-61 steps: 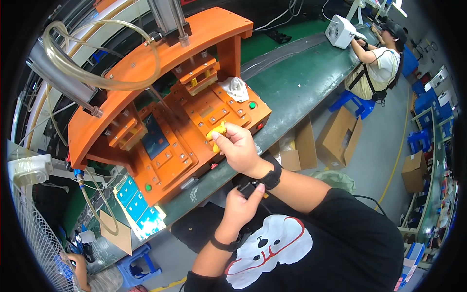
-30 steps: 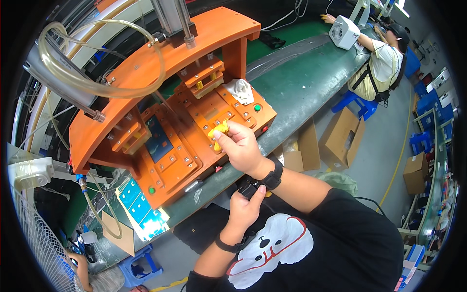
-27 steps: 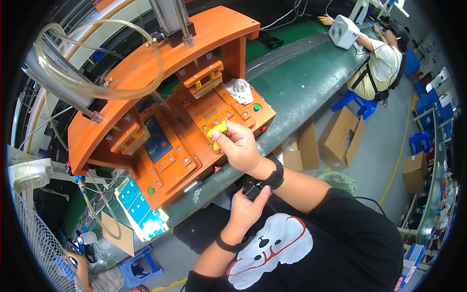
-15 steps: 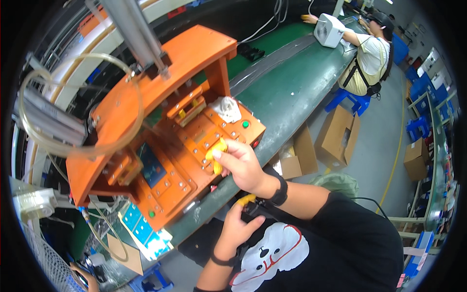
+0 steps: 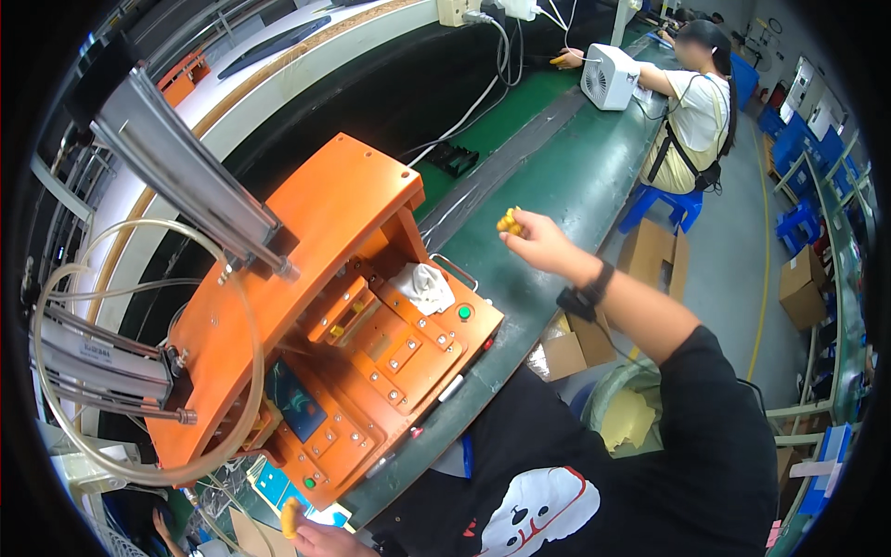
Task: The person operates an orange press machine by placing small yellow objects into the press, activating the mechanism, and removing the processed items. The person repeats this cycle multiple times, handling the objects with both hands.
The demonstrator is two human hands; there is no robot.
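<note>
Above the green bench, right of an orange press (image 5: 343, 186), is my right hand (image 5: 543, 243). Its fingers are curled in, with yellow covers on their tips; whether anything lies between them is hidden. At the press's near left corner, my left hand (image 5: 327, 540) is cut by the lower picture edge, a yellow-covered finger (image 5: 291, 518) stretched out near a green button (image 5: 310, 484). A dark blue flat panel (image 5: 297, 406) lies in the press's left bay. A crumpled white cloth (image 5: 427, 289) rests by the other green button (image 5: 465, 313).
Metal cylinders (image 5: 176, 139) and a clear hose (image 5: 252, 362) stand over the press. Along the green bench (image 5: 548, 176) are a white fan box (image 5: 610, 78) and a seated person (image 5: 691, 121). Cardboard boxes (image 5: 640, 251) and a lined bin (image 5: 626, 418) stand on the floor.
My right hand has left the press front and moved away over the bench. My left hand has gone from beside my body to the press's near left corner. The whole view has shifted.
</note>
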